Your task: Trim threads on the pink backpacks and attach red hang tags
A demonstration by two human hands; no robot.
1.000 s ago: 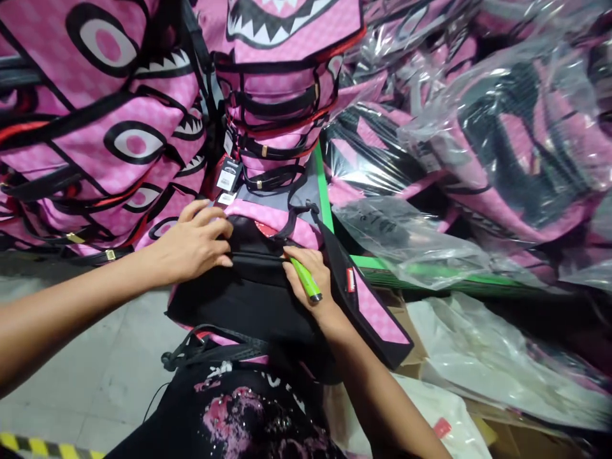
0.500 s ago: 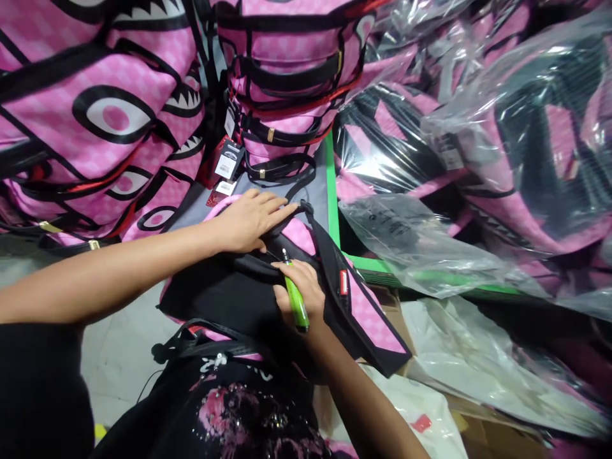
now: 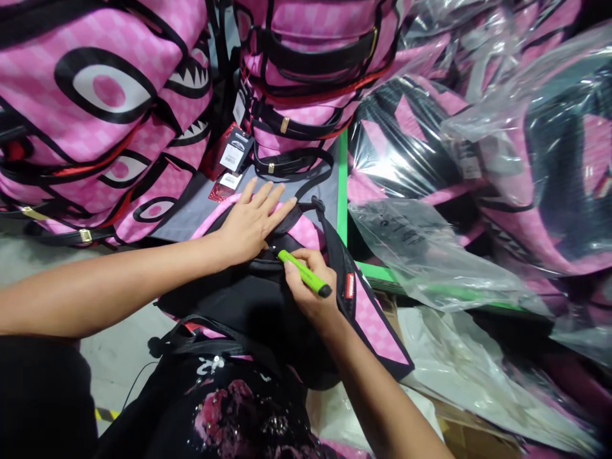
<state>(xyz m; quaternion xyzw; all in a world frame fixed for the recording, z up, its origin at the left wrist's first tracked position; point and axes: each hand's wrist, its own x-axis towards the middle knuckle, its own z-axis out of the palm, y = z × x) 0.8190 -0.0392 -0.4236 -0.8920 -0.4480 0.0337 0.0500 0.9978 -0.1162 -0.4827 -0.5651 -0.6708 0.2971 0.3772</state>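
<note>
The pink-and-black bag [image 3: 229, 306] lies at six o'clock from the stacked bags [image 3: 306, 95], apparently steadied by the person's left hand [image 3: 246, 224], palm down on it, fingers spread wide. The right hand [image 3: 310, 299] curls its fingers around a green pen-like tool [image 3: 303, 273], tip angled toward ten o'clock, probably for precise control.

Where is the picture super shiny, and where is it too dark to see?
Head view: white glare streaks the clear plastic on the right; head view: black cloth and shadow hide detail on the bag below the green pen.
</note>
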